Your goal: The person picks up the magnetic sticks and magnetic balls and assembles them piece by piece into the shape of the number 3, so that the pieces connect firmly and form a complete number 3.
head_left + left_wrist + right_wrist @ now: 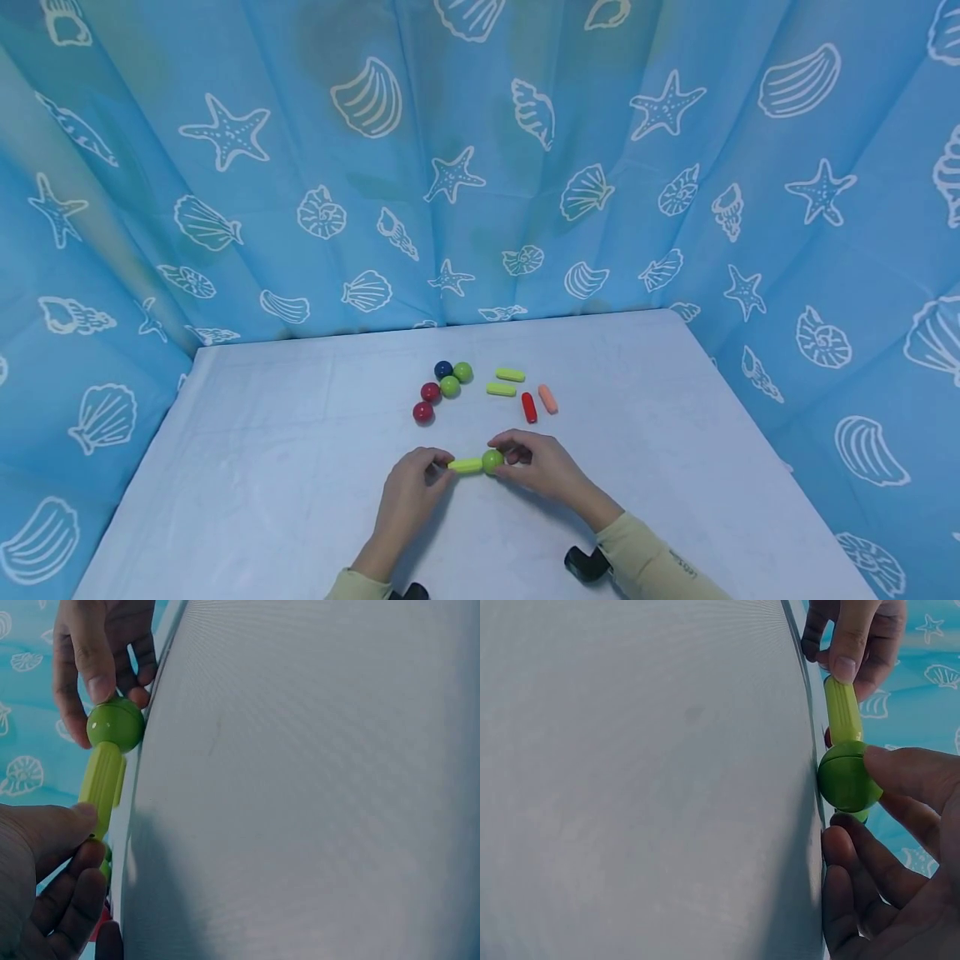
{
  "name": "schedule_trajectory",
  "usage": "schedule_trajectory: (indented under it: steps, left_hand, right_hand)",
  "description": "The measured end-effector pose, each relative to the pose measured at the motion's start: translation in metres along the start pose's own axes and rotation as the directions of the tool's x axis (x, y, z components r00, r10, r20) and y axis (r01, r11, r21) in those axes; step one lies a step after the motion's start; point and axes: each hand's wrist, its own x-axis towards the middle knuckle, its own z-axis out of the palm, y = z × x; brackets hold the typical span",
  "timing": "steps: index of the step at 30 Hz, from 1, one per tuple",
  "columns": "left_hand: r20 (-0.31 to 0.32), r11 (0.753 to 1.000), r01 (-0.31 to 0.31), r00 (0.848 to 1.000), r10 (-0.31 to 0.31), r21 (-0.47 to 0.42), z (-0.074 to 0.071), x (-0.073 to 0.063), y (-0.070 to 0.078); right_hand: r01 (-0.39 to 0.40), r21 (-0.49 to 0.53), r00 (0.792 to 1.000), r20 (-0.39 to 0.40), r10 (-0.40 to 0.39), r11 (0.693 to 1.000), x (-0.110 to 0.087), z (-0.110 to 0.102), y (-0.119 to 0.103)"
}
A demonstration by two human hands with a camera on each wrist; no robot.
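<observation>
Near the middle of the table, my left hand (408, 493) pinches the left end of a yellow-green ridged stick (467, 467) between thumb and fingers. At the stick's other end sits a green ball (492, 462), which meets the stick end-on. My right hand (547, 468) holds this ball from the right, its thumb on the near side. In the left wrist view the stick (100, 784) and the ball (115, 726) form one straight line between both hands. A seam runs around the ball (850, 780) in the right wrist view.
Behind the hands lie a dark blue ball (443, 369), two green balls (450, 386) and two red balls (423, 412). To their right are two yellow-green sticks (501, 389), a red stick (528, 407) and a salmon stick (547, 398). A blue shell-patterned curtain (480, 225) borders the white table (262, 467).
</observation>
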Motion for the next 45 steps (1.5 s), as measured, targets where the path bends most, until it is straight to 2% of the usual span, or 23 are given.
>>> schedule_trajectory:
  steps: [12,17,26,32,45]
  left_hand:
    - [-0.002,1.0,-0.006,1.0,0.006,-0.009,0.001,0.0,-0.001]
    - [-0.006,0.999,-0.009,1.0,0.009,-0.039,0.001,0.0,-0.002]
    - [-0.008,0.998,0.003,1.0,-0.004,-0.063,0.001,0.001,-0.009]
    - [-0.057,1.0,-0.005,0.998,0.004,-0.026,-0.006,0.006,-0.016]
    - [-0.177,0.998,0.052,0.983,-0.046,0.031,-0.019,0.03,-0.038]
  right_hand:
    - [-0.013,-0.029,1.0,0.007,0.013,1.0,0.002,0.001,0.003]
    - [-0.025,-0.027,1.0,0.007,0.025,0.999,0.002,0.0,0.003]
    - [-0.025,-0.028,1.0,0.002,0.025,0.999,0.002,0.002,0.005]
    - [-0.032,-0.018,0.999,0.008,0.032,0.999,0.002,0.003,0.006]
    - [-0.036,0.007,0.999,0.019,0.036,0.999,0.001,0.003,0.002]
